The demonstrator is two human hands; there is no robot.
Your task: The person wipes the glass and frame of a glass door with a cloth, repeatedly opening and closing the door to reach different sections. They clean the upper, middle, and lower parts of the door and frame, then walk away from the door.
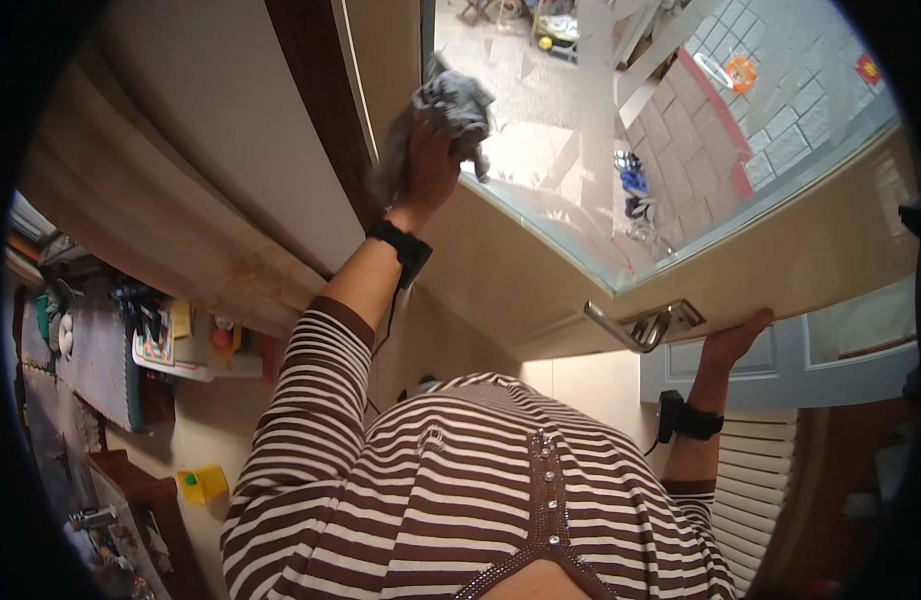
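Note:
My left hand is closed around a crumpled grey cloth. The cloth is at the hinge-side part of a cream door, by the corner of its glass pane; some of it is blurred. Low on the right, my right hand grips the free edge of the same door, its fingers partly hidden behind the edge. A metal lever handle sits on the door between my hands, closer to the right one. Each wrist wears a black strap with a small device.
A beige curtain hangs to the left, beside a dark wood door frame. Shoes and an orange toy show through the glass. A yellow container stands on the floor at left; a white radiator is at right.

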